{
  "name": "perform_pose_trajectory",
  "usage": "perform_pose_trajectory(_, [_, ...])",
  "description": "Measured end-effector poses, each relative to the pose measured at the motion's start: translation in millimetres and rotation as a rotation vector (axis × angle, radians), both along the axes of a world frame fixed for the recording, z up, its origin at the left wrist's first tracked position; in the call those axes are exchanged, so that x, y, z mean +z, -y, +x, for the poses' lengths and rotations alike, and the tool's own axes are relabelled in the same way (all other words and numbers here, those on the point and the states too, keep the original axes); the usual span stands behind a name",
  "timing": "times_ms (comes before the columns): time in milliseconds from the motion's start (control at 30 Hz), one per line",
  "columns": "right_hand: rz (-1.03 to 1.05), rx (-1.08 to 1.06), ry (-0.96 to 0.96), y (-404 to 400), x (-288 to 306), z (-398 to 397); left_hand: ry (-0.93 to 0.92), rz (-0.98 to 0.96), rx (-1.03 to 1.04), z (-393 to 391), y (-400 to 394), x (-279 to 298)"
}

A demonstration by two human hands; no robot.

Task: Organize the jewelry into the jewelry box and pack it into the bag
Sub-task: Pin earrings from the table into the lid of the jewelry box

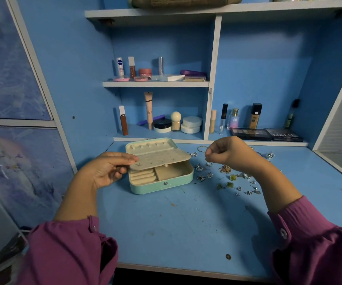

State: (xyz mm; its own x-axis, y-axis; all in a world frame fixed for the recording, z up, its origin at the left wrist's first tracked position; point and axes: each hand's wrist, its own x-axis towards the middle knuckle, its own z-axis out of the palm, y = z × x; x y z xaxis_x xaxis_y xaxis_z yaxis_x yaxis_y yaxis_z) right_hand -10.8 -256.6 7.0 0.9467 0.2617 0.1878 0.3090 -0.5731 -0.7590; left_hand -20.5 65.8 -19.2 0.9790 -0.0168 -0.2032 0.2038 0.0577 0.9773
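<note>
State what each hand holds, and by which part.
The left hand pinches the jewelry box's perforated earring panel at its left edge. The right hand is curled above the loose jewelry; whether it pinches something cannot be told.

Mint jewelry box (161,185) lies open, its beige earring panel (164,158) half-raised; silver jewelry (227,177) scattered beside it.

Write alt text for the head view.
A left hand holds up the earring panel of an open mint jewelry box on a blue desk. The right hand pinches something small above scattered jewelry.
</note>
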Motion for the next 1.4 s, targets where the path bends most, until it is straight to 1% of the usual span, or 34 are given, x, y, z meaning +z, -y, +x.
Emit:
perform_pose_trajectory(133, [0.103, -0.005, 0.026, -22, 3, 5, 0.004, -0.006, -0.006, -1, 0, 1])
perform_pose_trajectory(267, [0.168, 0.052, 0.009, -53, 9, 12, 0.001, -0.011, -0.009, -1, 1, 0])
perform_pose_trajectory(333, [0.137, 0.085, -0.007, -72, 11, 17, 0.005, -0.011, -0.005, -1, 0, 0])
perform_pose_trajectory(467, [-0.017, 0.167, 0.01, -110, 10, 23, 0.007, -0.008, -0.004, -1, 0, 0])
perform_pose_trajectory(667, [-0.115, 0.25, 0.0, -143, 6, 25, 0.005, 0.002, 0.025, -1, 0, -1])
perform_pose_trajectory(867, [-0.125, 0.279, -0.001, -153, 6, 25, 0.007, 0.001, 0.016, -1, 0, 0])
perform_pose_trajectory(1000, [-0.093, 0.285, -0.001, -153, 7, 24, 0.014, 0.003, 0.01, -2, 1, 0])
perform_pose_trajectory(1400, [-0.217, 0.282, 0.0, -155, 12, 18, 0.011, 0.003, 0.006, -3, 1, 1])
